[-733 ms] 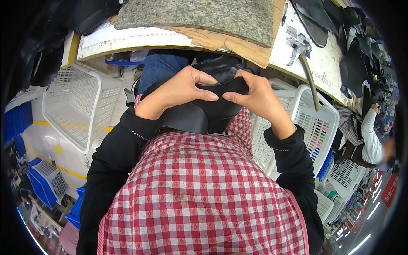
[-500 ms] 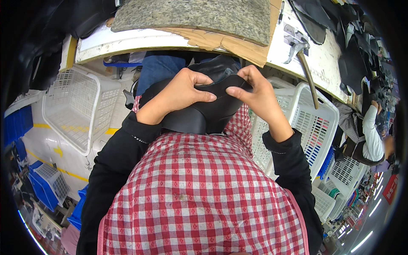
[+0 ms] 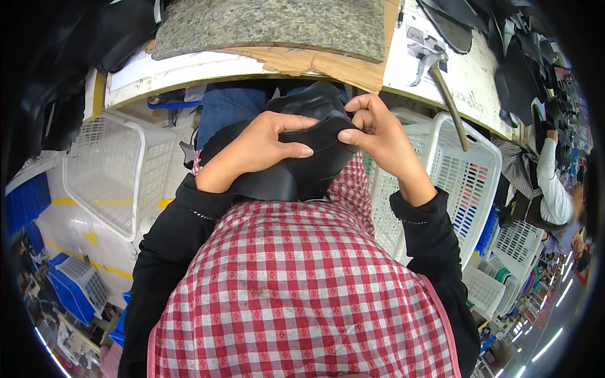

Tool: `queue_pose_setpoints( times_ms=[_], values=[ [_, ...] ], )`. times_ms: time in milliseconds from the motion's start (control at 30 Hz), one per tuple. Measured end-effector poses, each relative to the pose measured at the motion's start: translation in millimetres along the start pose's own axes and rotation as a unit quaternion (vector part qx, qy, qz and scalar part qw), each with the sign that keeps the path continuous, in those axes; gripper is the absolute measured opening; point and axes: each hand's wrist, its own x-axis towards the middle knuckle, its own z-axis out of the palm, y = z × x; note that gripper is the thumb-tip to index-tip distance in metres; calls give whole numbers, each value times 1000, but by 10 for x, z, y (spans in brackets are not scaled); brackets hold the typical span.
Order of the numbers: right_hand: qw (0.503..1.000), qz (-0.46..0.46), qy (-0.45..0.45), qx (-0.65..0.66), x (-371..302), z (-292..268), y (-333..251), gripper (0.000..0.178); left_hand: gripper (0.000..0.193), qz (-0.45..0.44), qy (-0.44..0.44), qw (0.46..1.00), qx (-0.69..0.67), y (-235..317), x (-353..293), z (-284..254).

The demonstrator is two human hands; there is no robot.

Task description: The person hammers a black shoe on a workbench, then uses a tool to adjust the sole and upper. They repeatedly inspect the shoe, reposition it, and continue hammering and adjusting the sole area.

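A black leather piece (image 3: 318, 148) with a curved, stitched edge and a greyish inner side lies bunched over my lap. My left hand (image 3: 261, 145) grips its upper edge, thumb on the near face and fingers tucked behind. At the right end of that edge, my right hand (image 3: 381, 135) pinches the leather between thumb and curled fingers, its index finger raised a little. More black leather spreads beneath both hands, and its full outline is hidden.
Ahead stands a white worktable (image 3: 208, 63) bearing a granite slab (image 3: 271, 28), brown cardboard (image 3: 350, 70) and a hammer (image 3: 444, 91). White plastic baskets flank me, left (image 3: 104, 170) and right (image 3: 469, 183). Black leather pieces (image 3: 520, 75) pile at far right; another person (image 3: 551, 183) works beyond.
My right index finger has lifted off the leather edge and its other fingers have curled. The left hand keeps its grip. The whole view has shifted slightly.
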Motion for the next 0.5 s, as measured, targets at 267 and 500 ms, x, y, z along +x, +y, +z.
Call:
queue_pose_setpoints(
  times_ms=[267,500],
  values=[
    [999,26,-23,-23,31,-6,-86,37,50,-19,-38,999,-28,-78,5,-71],
    [999,30,-14,9,2,17,-9,26,32,-39,-61,997,-18,30,57,-87]
  ],
)
